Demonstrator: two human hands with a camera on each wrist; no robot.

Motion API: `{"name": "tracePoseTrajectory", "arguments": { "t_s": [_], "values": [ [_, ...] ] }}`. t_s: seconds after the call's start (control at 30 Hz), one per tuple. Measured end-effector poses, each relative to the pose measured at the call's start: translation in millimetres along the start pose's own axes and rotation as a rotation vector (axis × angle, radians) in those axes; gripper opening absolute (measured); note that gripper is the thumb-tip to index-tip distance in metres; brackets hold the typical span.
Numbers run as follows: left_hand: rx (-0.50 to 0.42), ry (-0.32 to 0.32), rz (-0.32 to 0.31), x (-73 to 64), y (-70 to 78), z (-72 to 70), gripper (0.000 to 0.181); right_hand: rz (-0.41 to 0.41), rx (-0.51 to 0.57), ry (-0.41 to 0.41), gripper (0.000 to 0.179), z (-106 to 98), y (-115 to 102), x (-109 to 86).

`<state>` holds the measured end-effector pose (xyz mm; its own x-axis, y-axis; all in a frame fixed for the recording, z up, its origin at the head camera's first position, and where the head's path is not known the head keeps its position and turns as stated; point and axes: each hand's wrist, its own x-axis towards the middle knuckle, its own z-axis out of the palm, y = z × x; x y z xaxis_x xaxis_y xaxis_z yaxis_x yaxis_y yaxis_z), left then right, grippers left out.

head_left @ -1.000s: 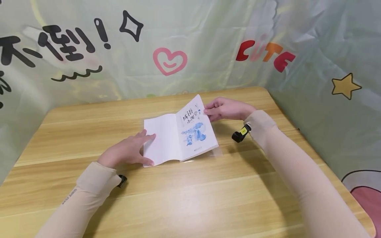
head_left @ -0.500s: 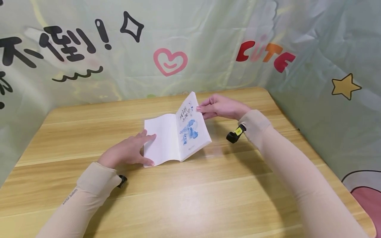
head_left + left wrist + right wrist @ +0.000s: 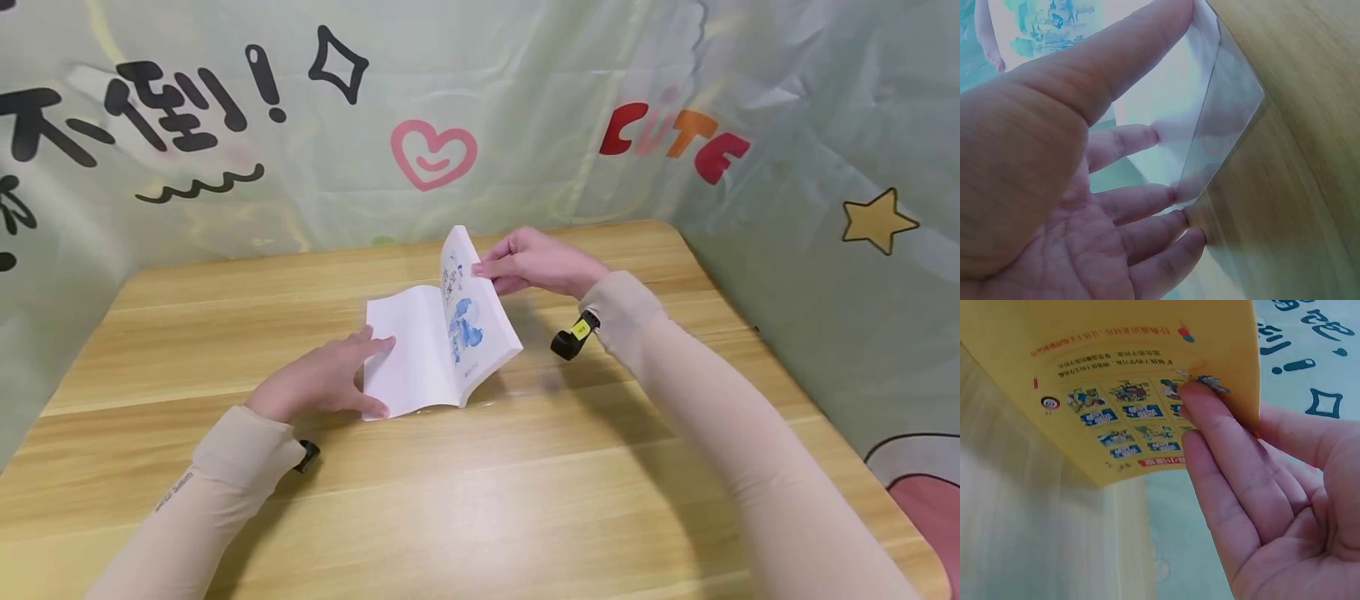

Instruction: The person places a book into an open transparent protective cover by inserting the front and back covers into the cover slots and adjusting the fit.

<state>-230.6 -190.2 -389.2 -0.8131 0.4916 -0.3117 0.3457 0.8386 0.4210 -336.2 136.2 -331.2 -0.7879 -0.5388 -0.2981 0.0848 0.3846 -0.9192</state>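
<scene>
An opened book (image 3: 480,333) lies on the wooden table, its thick right-hand block of pages raised steeply, with blue artwork and black characters on the title page. My right hand (image 3: 536,262) pinches the outer edge of that block, thumb on the page side and fingers behind. In the right wrist view those fingers lie against the yellow back cover (image 3: 1104,375), which carries small printed pictures. On the blank left page (image 3: 412,350) rests my left hand (image 3: 322,375), thumb and fingers spread at its outer edge. A clear plastic cover (image 3: 1229,94) sticks out past the paper in the left wrist view.
The wooden table (image 3: 465,500) has rounded back corners. Behind it and to the right hangs a pale green printed cloth (image 3: 540,100) with lettering, a heart and a star. Black wrist straps (image 3: 573,335) show below the sleeves.
My right hand has moved left and slightly up, tilting the right-hand block of pages from a low slant to nearly upright. The left hand has stayed in place on the left page.
</scene>
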Motion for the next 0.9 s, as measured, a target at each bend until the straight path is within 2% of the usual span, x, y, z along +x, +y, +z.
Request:
{"name": "tracePoseTrajectory", "arguments": {
  "t_s": [0.4, 0.53, 0.67, 0.8, 0.9],
  "values": [
    [0.031, 0.032, 0.011, 1.9, -3.8, 1.0, 0.105, -0.024, -0.073, 0.060, 0.029, 30.2, -19.7, 12.8],
    [0.033, 0.067, 0.031, 1.7, -6.7, 1.0, 0.091, -0.033, -0.066, 0.067, 0.028, 41.3, -22.1, 19.3],
    [0.019, 0.135, 0.059, 2.6, -10.2, -0.3, 0.072, -0.045, -0.046, 0.070, 0.027, 50.8, -22.5, 26.6],
    [-0.075, 0.177, 0.093, 3.7, -13.1, -2.6, 0.052, -0.046, -0.043, 0.082, 0.026, 60.1, -23.9, 32.2],
    [-0.216, 0.165, 0.094, 3.1, -14.5, -2.9, 0.044, -0.048, -0.054, 0.093, 0.025, 67.1, -24.6, 35.7]
  ]
}}
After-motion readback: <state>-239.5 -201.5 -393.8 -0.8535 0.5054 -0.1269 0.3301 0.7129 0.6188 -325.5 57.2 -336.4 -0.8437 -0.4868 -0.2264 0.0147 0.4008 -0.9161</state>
